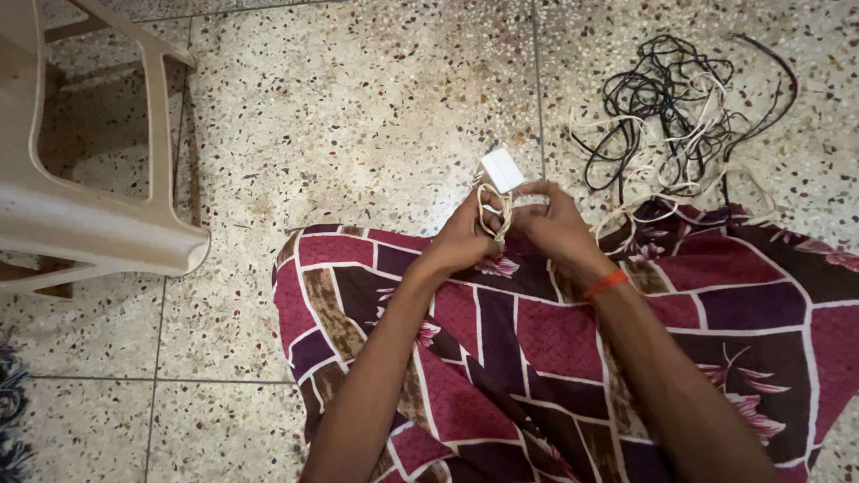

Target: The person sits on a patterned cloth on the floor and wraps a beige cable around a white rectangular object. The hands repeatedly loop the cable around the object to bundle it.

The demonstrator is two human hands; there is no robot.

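White plastic charger block [502, 169], small and squarish, sticking up just above both hands. Off-white thin cable [491, 213] looped in a few turns between the hands, running up to the block. Left hand [464, 236] closed narrow around the near side of the loops, fingers curled. Right hand [557, 221] closed too, fingertips pinching the cable's far side; thin orange band [607, 284] on that wrist. Both hands raised over maroon patchwork-printed cloth [555, 358] covering the lap.

Beyond right hand, up and outward: loose tangled heap of black and off-white cords [673, 116] on speckled terrazzo floor [358, 116]. Well off to the left of left hand: cream plastic chair [98, 224].

Risks, judged: loops held only by fingertip pinch, so slack grip likely lets the coil spring open. Cannot tell whether the held cable trails into the heap; if so, pulling could drag and tighten that tangle. Block's weight at coil top could tip it out.
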